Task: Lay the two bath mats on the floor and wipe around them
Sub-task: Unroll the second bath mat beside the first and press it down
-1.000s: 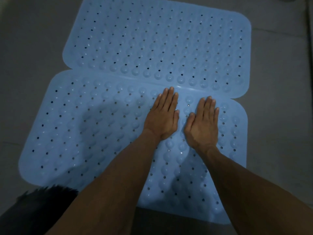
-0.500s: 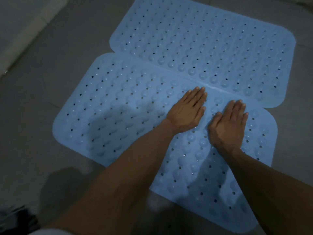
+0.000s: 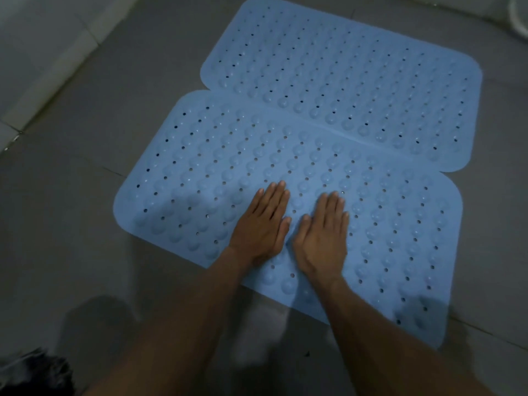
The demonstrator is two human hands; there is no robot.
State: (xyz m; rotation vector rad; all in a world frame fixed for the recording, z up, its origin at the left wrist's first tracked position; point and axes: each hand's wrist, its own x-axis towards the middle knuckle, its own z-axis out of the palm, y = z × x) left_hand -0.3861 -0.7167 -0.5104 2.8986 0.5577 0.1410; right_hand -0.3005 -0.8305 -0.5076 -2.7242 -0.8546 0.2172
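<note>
Left hand [image 3: 261, 224] and right hand [image 3: 324, 232] flat, fingers straight, gripping nothing, on near mat [image 3: 200, 178]. Far mat [image 3: 343, 67] overlaps at 12 o'clock. Press outward evenly to seat the cups.

1. Two light blue perforated rubber bath mats lie flat on the grey tiled floor [image 3: 71, 138]
2. The near mat [image 3: 200, 172] and the far mat [image 3: 343, 67] meet along their long edges
3. The left hand [image 3: 261, 224] and right hand [image 3: 324, 232] press flat, side by side, on the near mat
</note>
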